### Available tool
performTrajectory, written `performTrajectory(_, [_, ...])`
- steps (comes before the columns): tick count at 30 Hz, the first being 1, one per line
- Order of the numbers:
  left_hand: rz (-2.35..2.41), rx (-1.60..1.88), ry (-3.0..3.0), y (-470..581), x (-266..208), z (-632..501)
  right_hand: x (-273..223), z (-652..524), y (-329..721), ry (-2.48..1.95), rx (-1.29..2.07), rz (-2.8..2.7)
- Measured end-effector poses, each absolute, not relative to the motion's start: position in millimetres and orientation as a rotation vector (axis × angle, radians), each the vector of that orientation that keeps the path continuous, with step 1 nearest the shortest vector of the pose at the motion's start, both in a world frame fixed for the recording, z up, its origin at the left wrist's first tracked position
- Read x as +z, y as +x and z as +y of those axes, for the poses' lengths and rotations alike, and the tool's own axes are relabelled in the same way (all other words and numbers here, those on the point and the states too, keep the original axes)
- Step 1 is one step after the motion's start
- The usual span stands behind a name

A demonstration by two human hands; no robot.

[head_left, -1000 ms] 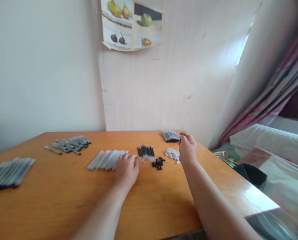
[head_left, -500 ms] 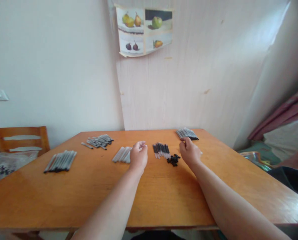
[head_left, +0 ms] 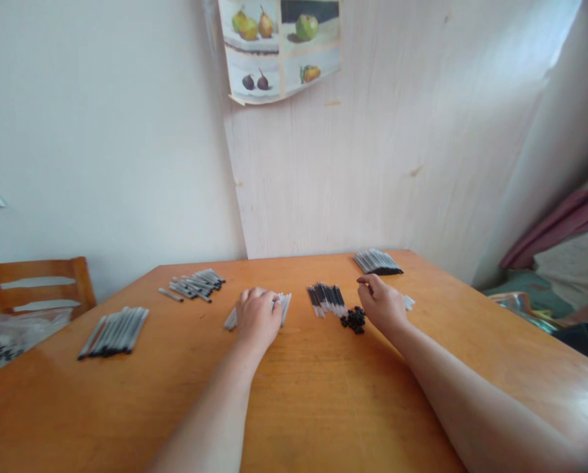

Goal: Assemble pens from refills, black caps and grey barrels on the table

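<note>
My left hand [head_left: 258, 316] lies over a row of white pen barrels [head_left: 286, 307], hiding most of them. Its fingers bend down onto the row and their tips are out of sight, so I cannot tell whether it grips one. My right hand [head_left: 381, 302] is closed, thumb and forefinger together, just above the table; anything in them is too small to make out. Left of it lie small black caps [head_left: 355, 320] in a heap and a row of black-and-clear pen refills [head_left: 327, 299]. Some small white pieces [head_left: 408, 303] show behind the right hand.
The wooden table [head_left: 303, 394] also carries a row of capped pens [head_left: 115, 332] at left, a loose pile of pens [head_left: 195, 286] farther back, and a stack of pens [head_left: 378, 261] at back right. A wooden chair [head_left: 37, 268] stands at left.
My left hand has moved left and down onto the white barrels, now covering their middle. The right hand stays closed near the black caps. The view has shifted slightly.
</note>
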State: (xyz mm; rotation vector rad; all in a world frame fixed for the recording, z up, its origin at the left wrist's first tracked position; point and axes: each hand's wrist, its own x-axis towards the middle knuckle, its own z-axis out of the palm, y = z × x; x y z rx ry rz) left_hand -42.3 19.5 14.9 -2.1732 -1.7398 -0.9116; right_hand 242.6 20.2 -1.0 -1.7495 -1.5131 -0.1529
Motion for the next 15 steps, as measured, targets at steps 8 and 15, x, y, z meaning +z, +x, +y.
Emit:
performTrajectory(8, [-1.615, -0.678, -2.264, -36, 10, 14, 3, 15, 237, -1.76, -0.117, -1.539])
performTrajectory(15, [-1.599, -0.63, -2.288, -34, 3, 15, 1, 16, 237, -1.724, -0.096, -1.534])
